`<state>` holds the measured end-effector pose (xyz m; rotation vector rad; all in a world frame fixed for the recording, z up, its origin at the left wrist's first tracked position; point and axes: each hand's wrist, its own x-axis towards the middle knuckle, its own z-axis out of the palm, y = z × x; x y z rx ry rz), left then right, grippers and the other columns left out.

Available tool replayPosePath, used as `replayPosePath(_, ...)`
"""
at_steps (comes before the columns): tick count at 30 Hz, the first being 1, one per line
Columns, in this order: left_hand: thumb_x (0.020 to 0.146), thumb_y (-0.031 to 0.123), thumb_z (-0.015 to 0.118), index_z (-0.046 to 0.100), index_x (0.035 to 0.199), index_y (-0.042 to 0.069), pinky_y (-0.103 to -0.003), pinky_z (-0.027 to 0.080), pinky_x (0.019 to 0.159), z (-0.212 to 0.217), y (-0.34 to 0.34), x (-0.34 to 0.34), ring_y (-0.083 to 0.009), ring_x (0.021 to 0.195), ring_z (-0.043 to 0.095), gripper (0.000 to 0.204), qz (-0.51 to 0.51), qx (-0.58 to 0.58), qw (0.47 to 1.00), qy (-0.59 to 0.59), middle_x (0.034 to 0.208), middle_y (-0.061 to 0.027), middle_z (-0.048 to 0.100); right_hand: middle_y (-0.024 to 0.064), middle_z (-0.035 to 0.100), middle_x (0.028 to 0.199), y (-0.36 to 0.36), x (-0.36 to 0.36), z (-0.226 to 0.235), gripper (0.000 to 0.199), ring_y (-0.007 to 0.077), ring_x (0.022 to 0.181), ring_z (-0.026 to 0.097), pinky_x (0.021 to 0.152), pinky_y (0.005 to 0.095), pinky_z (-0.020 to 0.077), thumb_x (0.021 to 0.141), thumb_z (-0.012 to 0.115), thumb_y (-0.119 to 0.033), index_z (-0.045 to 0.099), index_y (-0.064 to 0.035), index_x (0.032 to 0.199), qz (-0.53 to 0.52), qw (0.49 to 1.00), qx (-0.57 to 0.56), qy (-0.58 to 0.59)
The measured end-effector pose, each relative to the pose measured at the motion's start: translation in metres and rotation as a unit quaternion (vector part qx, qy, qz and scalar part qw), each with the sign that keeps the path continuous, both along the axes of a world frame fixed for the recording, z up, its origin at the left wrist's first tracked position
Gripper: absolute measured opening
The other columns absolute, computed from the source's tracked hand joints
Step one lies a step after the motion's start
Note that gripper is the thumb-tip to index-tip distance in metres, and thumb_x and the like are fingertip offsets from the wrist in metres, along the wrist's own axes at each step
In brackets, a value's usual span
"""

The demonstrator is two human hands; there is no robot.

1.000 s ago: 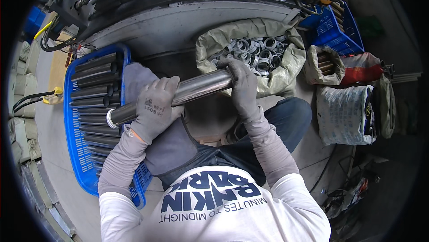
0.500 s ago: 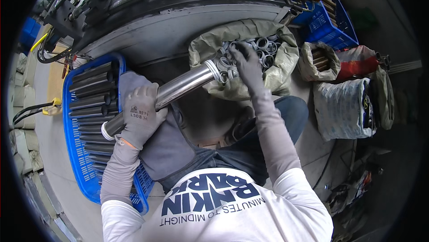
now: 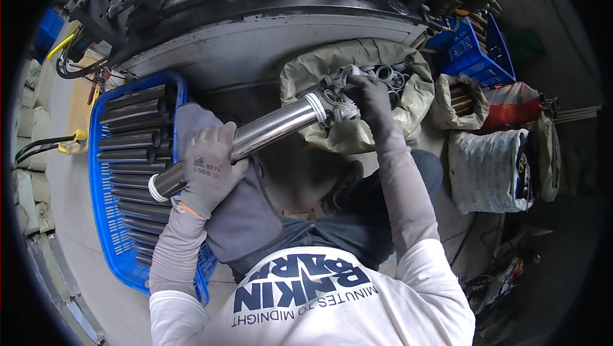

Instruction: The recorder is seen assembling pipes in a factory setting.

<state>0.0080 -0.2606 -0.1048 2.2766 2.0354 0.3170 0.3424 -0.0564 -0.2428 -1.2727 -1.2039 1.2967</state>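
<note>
One blue basket [image 3: 97, 173] stands left of one sack [image 3: 416, 71]. One pipe [image 3: 278, 129] slants at the sack's left. The left hand's [image 3: 209, 167] grip encircles it. The right hand [image 3: 371, 100] is at the sack's opening; grip state cannot be determined. Two white rings [image 3: 317, 107]: one per pipe end.

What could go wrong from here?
1. Only the left hand grips the tube, so it might tilt or slip.
2. The upper ring sits close to the sack in this view; a bump there could loosen it, though its fit can't be judged.
3. The right hand is among jumbled loose rings, so it might snag one or bring up several.
</note>
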Motion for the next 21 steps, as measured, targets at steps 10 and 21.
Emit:
replayPosePath(10,0.067,0.02,0.08,0.065,0.125,0.004,-0.048,0.05,0.094,-0.001,0.009,0.009,-0.0378,0.106,0.065,0.062,-0.026,0.018,0.999,-0.016,0.109,-0.0166,0.068,0.0159,0.066,0.139,-0.079,0.014,0.085,0.07,0.0255,0.123,0.066,0.099,0.0417,0.0557,0.097,0.066,-0.028,0.045,0.0008,0.157,0.186,0.87,-0.054,0.454)
replayPosePath(21,0.071,0.022,0.08,0.063,0.129,0.005,-0.049,0.049,0.096,0.028,0.033,-0.002,-0.0386,0.11,0.064,0.063,-0.05,-0.01,0.999,-0.008,0.114,-0.017,0.068,0.0093,0.071,0.106,-0.062,0.041,0.017,0.037,0.0154,0.092,0.068,0.081,0.029,0.0565,0.085,0.085,-0.009,0.068,0.0006,0.116,0.054,0.972,-0.022,-0.228)
